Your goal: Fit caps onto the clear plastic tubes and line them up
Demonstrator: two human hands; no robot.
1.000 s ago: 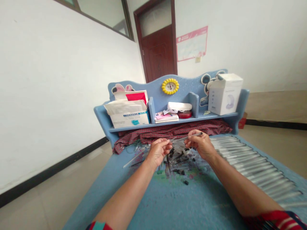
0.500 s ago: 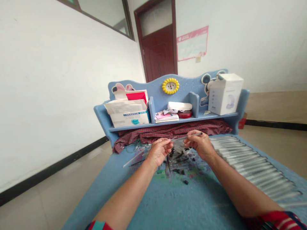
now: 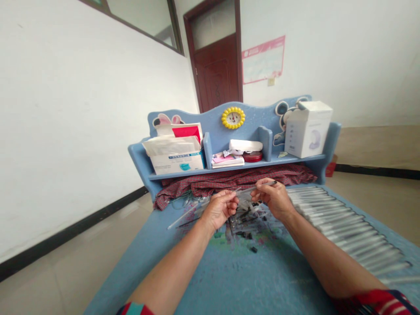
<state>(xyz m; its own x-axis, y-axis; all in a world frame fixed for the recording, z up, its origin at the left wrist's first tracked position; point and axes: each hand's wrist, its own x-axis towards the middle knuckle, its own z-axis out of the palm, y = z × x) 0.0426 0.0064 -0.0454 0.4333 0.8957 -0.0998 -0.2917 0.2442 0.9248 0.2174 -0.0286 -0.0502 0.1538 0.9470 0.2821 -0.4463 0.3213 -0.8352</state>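
My left hand pinches the end of a thin, pale pen refill between thumb and fingers. Facing it, my right hand is closed around a clear pen barrel, whose dark end sticks out past the fingers. The refill points towards the barrel; whether its tip sits inside cannot be made out. Beneath both hands lies a loose heap of pen parts, with black caps and clear pieces. One small black cap lies apart, nearer to me.
Many clear pens lie in a row along the right of the blue table. Thin sticks rest at the left. Behind, a checked cloth is bunched below a shelf holding a mask box and a white carton.
My left hand has shifted very slightly to the right, towards the barrel. My right hand stays almost still with the barrel in its grip.
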